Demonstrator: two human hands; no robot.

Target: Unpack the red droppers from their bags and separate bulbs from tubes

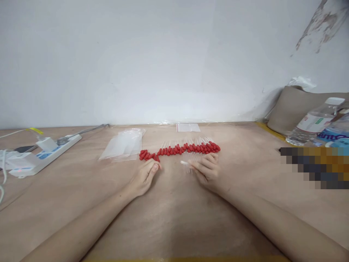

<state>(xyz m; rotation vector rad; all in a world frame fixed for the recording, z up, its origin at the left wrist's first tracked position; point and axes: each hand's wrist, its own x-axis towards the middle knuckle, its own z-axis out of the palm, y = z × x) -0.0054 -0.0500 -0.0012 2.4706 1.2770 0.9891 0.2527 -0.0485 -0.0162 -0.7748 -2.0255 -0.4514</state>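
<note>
Currently the left hand (145, 176) is curled nearly closed, thumb laid against the forefinger; loose red bulbs (144, 154) sit just beyond its fingertips, and I cannot tell whether it has hold of one. Level with it, the right hand (208, 169) is partly folded, a clear tube (185, 162) pinched between thumb and fingers and pointing toward the left hand. Under and just beyond those fingers lie more clear tubes (193, 156). Past both hands stretches a row of red-bulbed droppers (188, 148), stems pointing away. Clear bags (122, 145) lie beyond the left hand, to its left.
</note>
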